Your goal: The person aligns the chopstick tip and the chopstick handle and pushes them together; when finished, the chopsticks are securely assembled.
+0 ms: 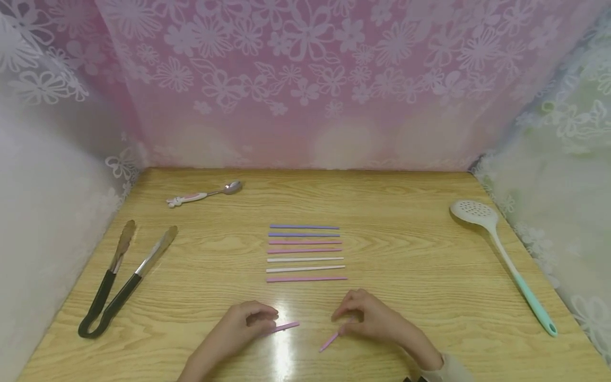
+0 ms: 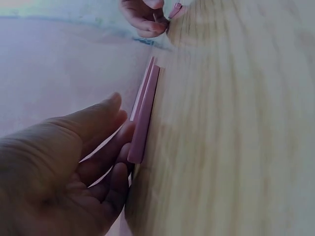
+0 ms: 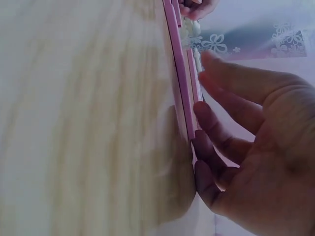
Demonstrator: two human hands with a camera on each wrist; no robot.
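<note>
Low in the head view, my left hand (image 1: 243,322) rests by a pink chopstick (image 1: 287,326) lying on the table, its fingertips right at the stick. A gap shows between its thumb and forefinger. In the left wrist view the fingertips are beside the thick square end of the pink chopstick (image 2: 144,118). My right hand (image 1: 374,318), loosely curved, is by another pink chopstick (image 1: 328,342), partly hidden under it. The right wrist view has fingertips along that stick's end (image 3: 184,93). Beyond the hands lies a row of chopsticks: blue (image 1: 304,234), pink (image 1: 305,250), white (image 1: 305,268) and one pink (image 1: 307,279).
On the left lie black-handled tongs (image 1: 116,300), spread open. A spoon (image 1: 200,196) with a white and pink handle is at the back left. To the right is a slotted skimmer (image 1: 522,289) with a mint handle. Flowered curtains (image 1: 305,106) border the wooden table (image 1: 406,233).
</note>
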